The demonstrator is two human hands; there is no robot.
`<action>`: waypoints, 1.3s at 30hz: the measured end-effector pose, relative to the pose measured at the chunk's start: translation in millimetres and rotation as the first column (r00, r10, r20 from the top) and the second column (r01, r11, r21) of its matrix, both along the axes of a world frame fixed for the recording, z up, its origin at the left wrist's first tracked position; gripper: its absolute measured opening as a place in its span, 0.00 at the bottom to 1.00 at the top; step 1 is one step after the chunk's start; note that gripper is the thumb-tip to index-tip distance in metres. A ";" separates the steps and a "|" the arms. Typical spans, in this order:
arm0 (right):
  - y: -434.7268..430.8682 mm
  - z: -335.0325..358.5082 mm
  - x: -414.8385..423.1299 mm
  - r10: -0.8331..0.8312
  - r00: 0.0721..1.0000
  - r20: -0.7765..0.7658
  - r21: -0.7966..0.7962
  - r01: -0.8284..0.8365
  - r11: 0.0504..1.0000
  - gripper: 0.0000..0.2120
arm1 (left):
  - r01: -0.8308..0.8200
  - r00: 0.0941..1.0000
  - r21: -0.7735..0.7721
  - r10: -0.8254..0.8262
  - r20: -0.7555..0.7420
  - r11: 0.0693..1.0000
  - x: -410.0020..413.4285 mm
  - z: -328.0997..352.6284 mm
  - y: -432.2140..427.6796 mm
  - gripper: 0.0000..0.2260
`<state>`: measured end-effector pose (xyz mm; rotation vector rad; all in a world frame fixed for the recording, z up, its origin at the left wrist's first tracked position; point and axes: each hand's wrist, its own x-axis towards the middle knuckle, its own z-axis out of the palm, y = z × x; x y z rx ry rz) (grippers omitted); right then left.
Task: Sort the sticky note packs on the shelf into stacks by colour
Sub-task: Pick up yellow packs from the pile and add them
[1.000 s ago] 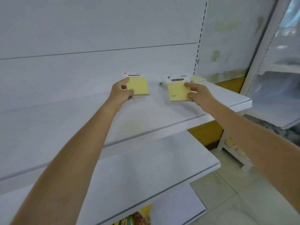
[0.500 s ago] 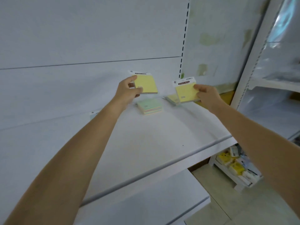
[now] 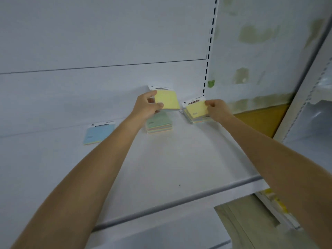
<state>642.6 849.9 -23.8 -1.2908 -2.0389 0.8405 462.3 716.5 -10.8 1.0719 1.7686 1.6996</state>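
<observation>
Right hand (image 3: 218, 109) has lowered its pinched yellow pack (image 3: 196, 109) onto pile (image 3: 200, 120) right of green stack (image 3: 159, 124); left hand (image 3: 146, 107) grips second yellow pack (image 3: 168, 101), due there next.

A white shelf (image 3: 179, 159) carries three lots along its back edge: a blue pack (image 3: 98, 134) lying flat toward the left, a green-topped stack (image 3: 159, 124) mid-way, and a yellow-topped stack (image 3: 197, 114) in the back right corner, its lower packs apparently mixed in colour.

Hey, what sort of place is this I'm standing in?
Likely a shop: white metal display shelf, slotted shelving upright, and header-carded stock like the yellow sticky note pack and blue sticky note pack.
</observation>
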 end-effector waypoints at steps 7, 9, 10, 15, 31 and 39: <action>7.2 -20.8 3.5 0.050 0.982 -0.182 -0.033 -0.057 0.998 0.18 | -0.014 1.000 -0.023 0.014 0.006 1.000 26.9 -7.3 22.2 0.26; 9.0 -23.4 7.2 0.025 0.947 -0.322 -0.062 -0.047 0.997 0.18 | -0.023 1.000 -0.035 0.023 -0.002 0.999 36.5 -8.5 31.6 0.26; 10.0 -24.3 8.3 0.017 0.929 -0.370 -0.074 -0.047 0.996 0.16 | -0.028 1.000 -0.041 0.027 -0.003 0.999 41.7 -9.7 36.4 0.26; 11.8 -25.5 9.3 -0.008 0.893 -0.451 -0.148 -0.066 0.987 0.18 | -0.021 0.998 -0.092 0.016 -0.054 0.996 65.5 -15.0 58.4 0.25; 17.9 -30.6 5.2 0.072 0.910 -0.408 -0.106 -0.126 0.986 0.20 | -0.131 0.934 -0.338 0.002 -0.356 0.932 80.2 -20.9 77.1 0.24; 2.0 -22.0 6.8 0.120 0.983 -0.138 0.424 -0.051 0.904 0.19 | -0.266 0.772 -0.187 0.093 -0.628 0.946 66.9 -1.5 41.6 0.20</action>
